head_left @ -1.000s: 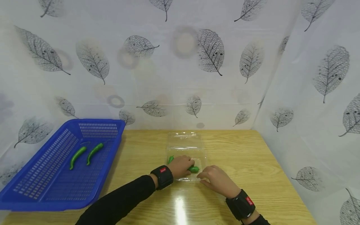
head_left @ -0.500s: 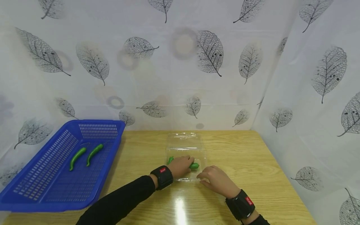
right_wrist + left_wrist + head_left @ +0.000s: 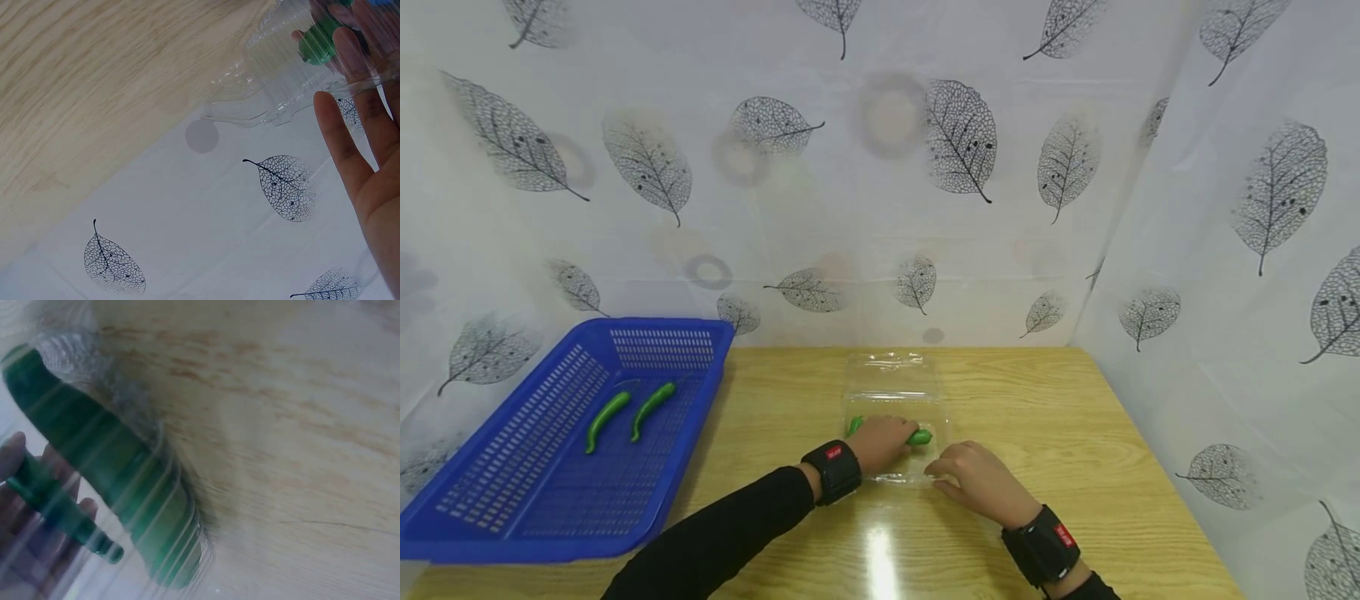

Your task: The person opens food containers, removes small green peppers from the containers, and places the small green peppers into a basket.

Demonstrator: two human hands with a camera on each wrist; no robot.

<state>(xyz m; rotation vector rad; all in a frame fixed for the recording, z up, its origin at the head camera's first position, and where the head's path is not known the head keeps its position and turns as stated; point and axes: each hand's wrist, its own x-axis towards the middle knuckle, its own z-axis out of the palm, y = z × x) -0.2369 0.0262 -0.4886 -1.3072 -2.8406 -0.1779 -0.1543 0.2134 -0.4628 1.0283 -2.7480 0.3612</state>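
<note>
A pale backdrop printed with grey leaf skeletons (image 3: 961, 137) rises behind and to the right of everything. Below it, the wood-grain surface (image 3: 1030, 392) has its far edge against the backdrop, and its right edge slants toward the near right; wood shows between that edge and the right hand (image 3: 981, 482), and between the basket and the container.

The blue slotted basket (image 3: 587, 492) takes up the left end, its rim angled from near left to far right. Mid-surface sits the clear plastic container (image 3: 895, 410), its lid (image 3: 891, 379) folded back toward the far edge.

Black sleeves (image 3: 722, 529) lead to the hands. The left hand (image 3: 883, 444) is inside the container, fingers curled around a green pepper; the right has straight, parted fingers touching the container's near right corner.

Each wrist wears a black band (image 3: 844, 481).

Of the green peppers, two (image 3: 607, 421) lie side by side in the basket's far half. The gripped pepper (image 3: 919, 437) points right from the fingers; another pepper (image 3: 856, 426) is at the container's left wall.

Smallest are the bands' red labels (image 3: 1064, 535), their pale lettering too small to read.
</note>
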